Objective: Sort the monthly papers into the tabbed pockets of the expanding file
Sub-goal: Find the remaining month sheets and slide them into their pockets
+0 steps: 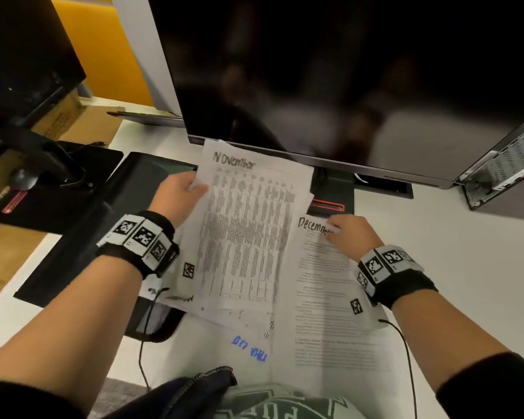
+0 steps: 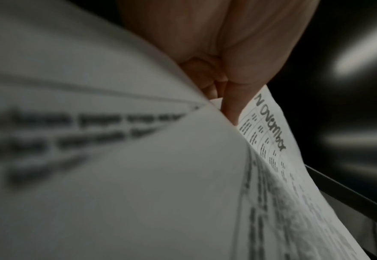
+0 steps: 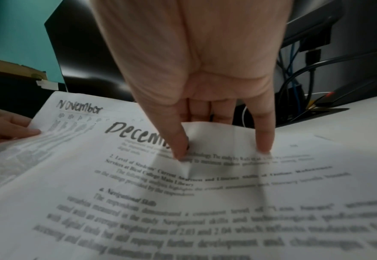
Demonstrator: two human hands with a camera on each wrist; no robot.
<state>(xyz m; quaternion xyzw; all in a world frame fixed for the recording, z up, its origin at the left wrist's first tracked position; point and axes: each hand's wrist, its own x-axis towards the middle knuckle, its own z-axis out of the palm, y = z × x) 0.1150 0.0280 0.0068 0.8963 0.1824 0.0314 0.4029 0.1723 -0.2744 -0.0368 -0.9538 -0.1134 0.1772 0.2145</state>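
My left hand [image 1: 179, 192] grips the left edge of a table-printed sheet headed "November" [image 1: 248, 231], lifted above the pile; in the left wrist view its thumb [image 2: 229, 109] presses the November sheet [image 2: 270, 126]. My right hand [image 1: 342, 231] pinches the top edge of the text sheet headed "December" [image 1: 324, 282], which lies to the right, partly under November. In the right wrist view the right hand [image 3: 222, 147] has thumb and little finger on top of the December sheet [image 3: 183, 184] and the other fingers behind its edge. The black expanding file [image 1: 82, 225] lies at the left, partly under papers.
A large dark monitor [image 1: 345, 86] stands right behind the papers, its stand base [image 1: 330, 192] beside them. A computer case [image 1: 502, 164] stands at the right. A mouse [image 1: 23, 178], cardboard box [image 1: 82, 119] and second monitor [image 1: 22, 55] crowd the left. More sheets [image 1: 248, 349] lie near me.
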